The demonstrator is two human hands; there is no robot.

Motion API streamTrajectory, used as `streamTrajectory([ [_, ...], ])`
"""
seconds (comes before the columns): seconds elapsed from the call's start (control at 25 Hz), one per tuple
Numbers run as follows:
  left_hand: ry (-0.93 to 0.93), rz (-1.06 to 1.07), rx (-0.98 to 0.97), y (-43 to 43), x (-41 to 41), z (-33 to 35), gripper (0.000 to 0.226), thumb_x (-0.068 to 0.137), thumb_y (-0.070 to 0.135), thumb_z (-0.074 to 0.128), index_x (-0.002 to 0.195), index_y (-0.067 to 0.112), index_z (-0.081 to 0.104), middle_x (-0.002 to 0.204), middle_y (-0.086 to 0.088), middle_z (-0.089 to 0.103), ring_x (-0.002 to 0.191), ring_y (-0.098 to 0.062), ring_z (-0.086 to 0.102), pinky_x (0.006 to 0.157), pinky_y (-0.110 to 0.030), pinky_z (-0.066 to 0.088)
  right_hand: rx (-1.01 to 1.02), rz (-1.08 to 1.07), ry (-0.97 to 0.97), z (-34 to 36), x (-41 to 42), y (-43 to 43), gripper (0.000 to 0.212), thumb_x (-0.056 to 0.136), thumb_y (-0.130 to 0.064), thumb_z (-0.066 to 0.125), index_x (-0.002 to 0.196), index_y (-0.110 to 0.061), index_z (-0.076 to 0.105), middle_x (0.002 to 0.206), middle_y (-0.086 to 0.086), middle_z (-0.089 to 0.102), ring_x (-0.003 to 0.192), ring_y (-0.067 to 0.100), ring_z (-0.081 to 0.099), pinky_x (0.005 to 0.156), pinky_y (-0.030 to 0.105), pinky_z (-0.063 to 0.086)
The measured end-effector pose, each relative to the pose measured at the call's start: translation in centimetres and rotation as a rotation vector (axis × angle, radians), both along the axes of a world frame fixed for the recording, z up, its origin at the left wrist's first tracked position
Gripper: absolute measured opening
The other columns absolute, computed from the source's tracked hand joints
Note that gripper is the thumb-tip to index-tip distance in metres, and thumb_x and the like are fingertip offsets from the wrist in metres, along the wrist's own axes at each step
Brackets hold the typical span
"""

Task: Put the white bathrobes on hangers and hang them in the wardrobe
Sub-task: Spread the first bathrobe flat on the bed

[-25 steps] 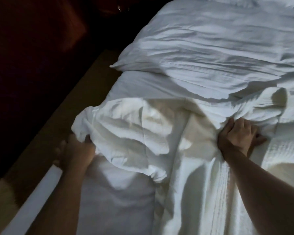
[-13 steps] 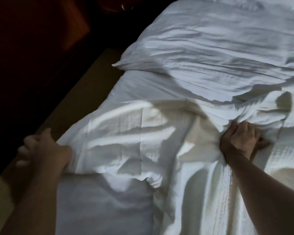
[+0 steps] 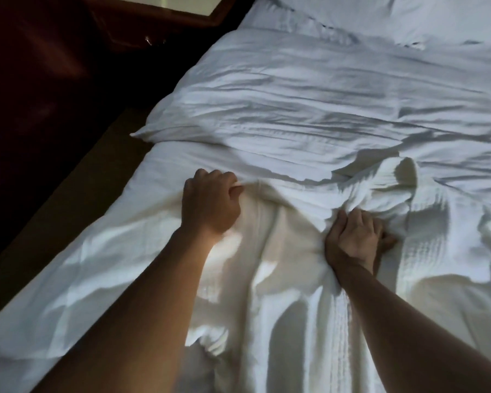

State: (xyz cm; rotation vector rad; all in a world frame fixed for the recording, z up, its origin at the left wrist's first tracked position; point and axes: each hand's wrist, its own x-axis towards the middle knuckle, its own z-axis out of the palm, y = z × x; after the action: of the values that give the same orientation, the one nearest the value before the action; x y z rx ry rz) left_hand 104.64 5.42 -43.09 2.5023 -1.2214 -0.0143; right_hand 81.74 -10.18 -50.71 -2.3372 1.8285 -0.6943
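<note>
1. Robe (image 3: 289, 251): white, with a ribbed weave. It lies spread and creased on the near part of the bed (image 3: 182, 157), just below the duvet's near edge.
2. Left hand (image 3: 210, 202): sits at the robe's upper left edge, knuckles up. The fingers are curled tight, and thumb and fingers pinch a small fold of robe fabric. The forearm enters from the lower left and crosses over the robe.
3. Right hand (image 3: 355, 239): sits on the robe, right of centre. The fingers are curled into a bunched ridge of fabric and grip it firmly. The fingertips are buried in the folds.
4. Between the two hands, the robe forms long folds that run toward the camera.
5. Roll (image 3: 406, 177): a rolled opening of robe fabric stands just beyond the right hand. Whether it is a collar or a sleeve cannot be told.
6. Duvet (image 3: 323, 103): white and wrinkled. It covers the far part of the bed, and its near edge meets the robe by the roll.
7. Pillow (image 3: 380, 12): white, at the top edge, beyond the duvet.
8. Nightstand (image 3: 165, 12): dark wood with a light top, at the upper left beside the bed.
9. Floor (image 3: 82, 180): a dim brown strip along the bed's left side.
</note>
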Motion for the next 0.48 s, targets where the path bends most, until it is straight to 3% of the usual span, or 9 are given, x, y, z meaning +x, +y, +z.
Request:
streamTrajectory([
  [0.12,0.186,0.110,0.124,-1.3,1.9,0.4,0.028,0.103,0.038,0.048,0.088,0.018,0.061,0.096,-0.009,0.070,0.095,-0.037,0.063,0.076,-0.038,0.040,-0.019,0.015,-0.010,-0.1,0.0,-0.1,0.035,0.098,-0.041,0.037,0.080,-0.016,0.055,0.094,0.010,0.064,0.099,0.035,0.052,0.095,0.053,0.027],
  [0.2,0.033,0.083,0.127,-1.4,1.7,-0.4,0.027,0.103,0.037,0.046,0.089,0.019,0.061,0.094,-0.010,0.069,0.092,-0.038,0.062,0.077,-0.039,0.042,-0.041,0.031,0.008,-0.1,-0.1,-0.2,0.034,0.098,-0.039,0.039,0.079,-0.016,0.055,0.093,0.009,0.064,0.097,0.034,0.053,0.090,0.048,0.025],
  [0.28,-0.096,0.032,0.008,-0.4,0.6,-2.1,0.028,0.099,0.037,0.046,0.086,0.017,0.060,0.084,-0.008,0.064,0.083,-0.037,0.058,0.073,-0.042,0.042,-0.066,0.040,0.019,0.1,-0.1,-0.1,0.030,0.098,-0.035,0.044,0.078,-0.015,0.056,0.090,0.008,0.065,0.094,0.034,0.055,0.087,0.045,0.023],
  [0.48,-0.186,0.152,-0.188,0.5,0.0,-5.5,0.023,0.097,0.034,0.052,0.086,0.015,0.057,0.085,-0.009,0.057,0.085,-0.036,0.052,0.075,-0.047,0.040,-0.068,0.062,-0.022,0.9,0.0,0.0,0.026,0.098,-0.028,0.053,0.078,-0.012,0.058,0.088,0.012,0.066,0.090,0.036,0.057,0.082,0.042,0.023],
])
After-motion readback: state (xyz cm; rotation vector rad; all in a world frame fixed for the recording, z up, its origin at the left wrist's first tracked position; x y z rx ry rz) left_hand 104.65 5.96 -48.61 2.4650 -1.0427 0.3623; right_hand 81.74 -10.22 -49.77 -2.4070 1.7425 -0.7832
